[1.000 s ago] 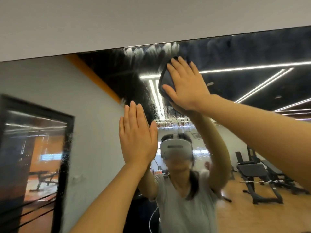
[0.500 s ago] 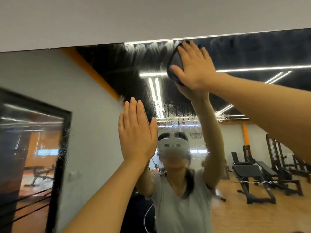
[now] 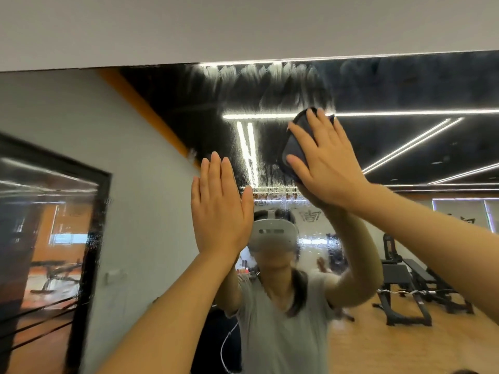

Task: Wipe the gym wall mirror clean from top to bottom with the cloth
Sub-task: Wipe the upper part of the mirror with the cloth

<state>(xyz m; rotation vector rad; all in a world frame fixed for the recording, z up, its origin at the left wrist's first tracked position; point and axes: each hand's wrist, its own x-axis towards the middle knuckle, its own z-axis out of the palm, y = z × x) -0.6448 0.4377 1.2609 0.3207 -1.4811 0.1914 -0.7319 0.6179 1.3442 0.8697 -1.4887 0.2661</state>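
Observation:
The wall mirror (image 3: pixel 167 109) fills most of the view, its top edge running under a white wall. Wet streaks and smears cover the glass near the top centre. My right hand (image 3: pixel 324 163) presses a dark folded cloth (image 3: pixel 293 149) flat against the mirror, a little below the top edge. The cloth shows only at the left side of my fingers. My left hand (image 3: pixel 220 209) rests flat on the glass with fingers together, lower and to the left, holding nothing.
The white wall (image 3: pixel 243 25) lies above the mirror. The glass reflects a person in a grey shirt, black weight benches (image 3: pixel 405 287) on a wooden floor at right, and a dark-framed opening (image 3: pixel 54 238) at left.
My right hand rose with the cloth to the mirror's top edge, then came back down and slightly right. My left hand has stayed flat in place.

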